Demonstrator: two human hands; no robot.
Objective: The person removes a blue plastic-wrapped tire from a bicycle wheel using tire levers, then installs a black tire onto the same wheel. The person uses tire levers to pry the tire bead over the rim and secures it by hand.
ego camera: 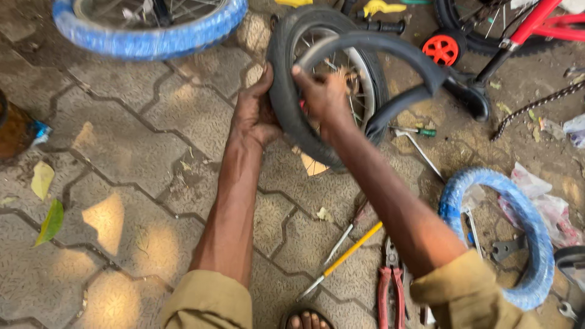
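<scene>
A small bicycle wheel with a black tyre [286,91] and silver spokes stands on edge on the paving, at top centre. My left hand [255,109] grips the tyre's left side. My right hand [326,97] reaches into the wheel at the rim, its fingers closed where the black inner tube [390,45] comes out. The tube arcs up and to the right of the wheel, then loops back down to its right side.
A blue-tyred wheel [146,36] lies at top left, and a loose blue tyre [524,231] at lower right. Red-handled pliers [390,286], a yellow-handled screwdriver [347,256], a green-handled tool [420,131] and a chain [536,103] lie on the paving. A red bicycle frame [536,24] is at top right.
</scene>
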